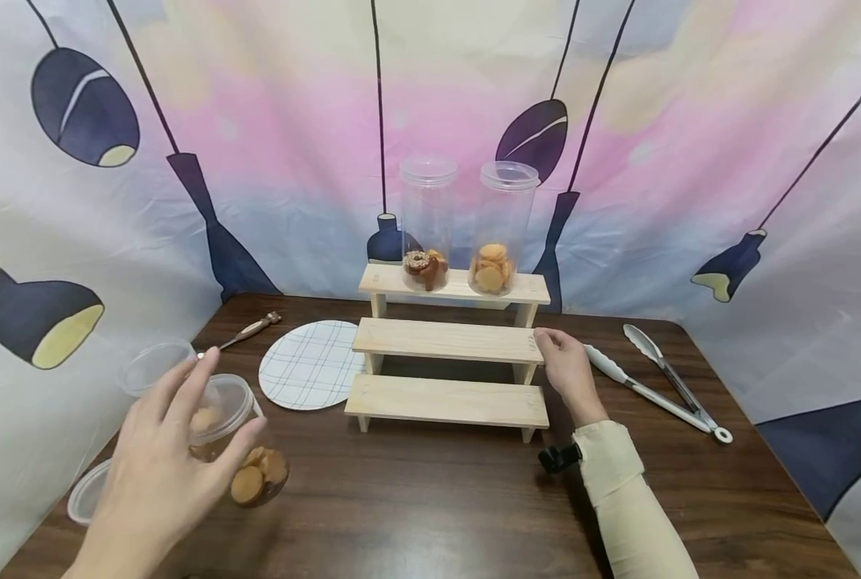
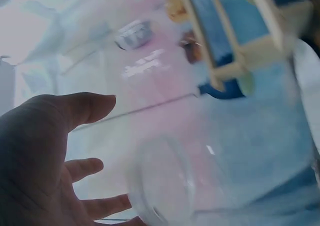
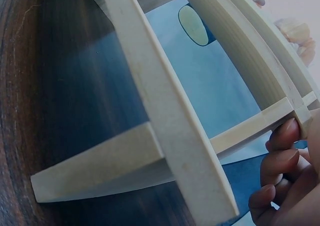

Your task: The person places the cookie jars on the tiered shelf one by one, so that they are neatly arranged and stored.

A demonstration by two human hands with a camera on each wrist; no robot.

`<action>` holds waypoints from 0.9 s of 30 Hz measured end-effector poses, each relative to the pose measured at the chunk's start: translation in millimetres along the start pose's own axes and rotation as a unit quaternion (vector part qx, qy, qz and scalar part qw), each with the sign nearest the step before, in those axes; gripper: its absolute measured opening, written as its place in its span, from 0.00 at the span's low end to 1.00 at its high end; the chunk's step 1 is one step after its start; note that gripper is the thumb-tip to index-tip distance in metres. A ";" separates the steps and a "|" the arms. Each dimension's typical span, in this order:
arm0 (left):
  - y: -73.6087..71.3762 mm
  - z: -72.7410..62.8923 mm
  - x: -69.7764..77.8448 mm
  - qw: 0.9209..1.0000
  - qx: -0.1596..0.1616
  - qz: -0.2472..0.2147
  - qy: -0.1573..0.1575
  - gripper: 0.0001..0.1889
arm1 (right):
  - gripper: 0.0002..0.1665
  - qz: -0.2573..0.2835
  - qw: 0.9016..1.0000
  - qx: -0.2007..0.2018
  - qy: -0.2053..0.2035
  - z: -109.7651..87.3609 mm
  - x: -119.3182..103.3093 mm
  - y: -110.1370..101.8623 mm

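My right hand (image 1: 566,371) grips the right end of a three-step wooden display stand (image 1: 444,342), at its middle step. In the right wrist view, the fingers (image 3: 287,133) curl against the underside of that step's end. Over the left side of the table, my left hand (image 1: 166,458) has its thumb and fingers spread apart. Partly behind it stands a clear jar (image 1: 236,402) with round cookies (image 1: 248,482) at its bottom. A second clear jar (image 1: 157,366) rises farther back, partly hidden. In the left wrist view, a blurred clear round rim (image 2: 165,181) is close to the fingertips.
Two lidded clear jars, one with mixed cookies (image 1: 426,269) and one with plain cookies (image 1: 492,269), stand on the top step. White-tipped tongs (image 1: 662,394) lie right. A round checked mat (image 1: 310,366), a wooden-handled utensil (image 1: 252,328) and another clear rim (image 1: 86,492) are left.
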State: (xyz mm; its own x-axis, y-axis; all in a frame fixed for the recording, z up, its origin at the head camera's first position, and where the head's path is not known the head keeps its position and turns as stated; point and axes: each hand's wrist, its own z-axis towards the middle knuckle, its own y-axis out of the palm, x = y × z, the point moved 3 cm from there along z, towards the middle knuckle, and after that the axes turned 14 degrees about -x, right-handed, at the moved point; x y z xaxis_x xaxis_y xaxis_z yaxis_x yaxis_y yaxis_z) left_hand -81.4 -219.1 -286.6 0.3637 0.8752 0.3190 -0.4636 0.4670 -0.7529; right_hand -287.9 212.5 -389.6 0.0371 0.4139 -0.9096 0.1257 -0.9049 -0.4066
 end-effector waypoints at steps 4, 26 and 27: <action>-0.8 -9.3 -16.9 0.999 -0.020 0.005 -0.030 0.48 | 0.36 0.002 1.000 0.005 -0.002 -0.4 1.3 0.0; 16.5 -13.6 -34.1 0.994 -0.058 0.024 -0.085 0.51 | 0.35 0.004 1.000 0.012 -0.010 1.9 2.6 1.3; 16.9 -13.5 -33.8 0.995 -0.054 0.022 -0.078 0.50 | 0.35 0.003 1.000 0.013 -0.010 1.8 2.3 0.7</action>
State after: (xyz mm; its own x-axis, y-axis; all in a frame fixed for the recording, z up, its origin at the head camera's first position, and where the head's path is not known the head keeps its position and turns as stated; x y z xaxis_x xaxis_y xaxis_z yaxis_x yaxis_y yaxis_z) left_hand -90.6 -242.5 -317.8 0.2108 0.9070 0.3645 -0.3840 0.4198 -0.8224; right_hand -289.6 212.6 -392.1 0.0173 0.4059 -0.9137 0.1006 -0.9099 -0.4024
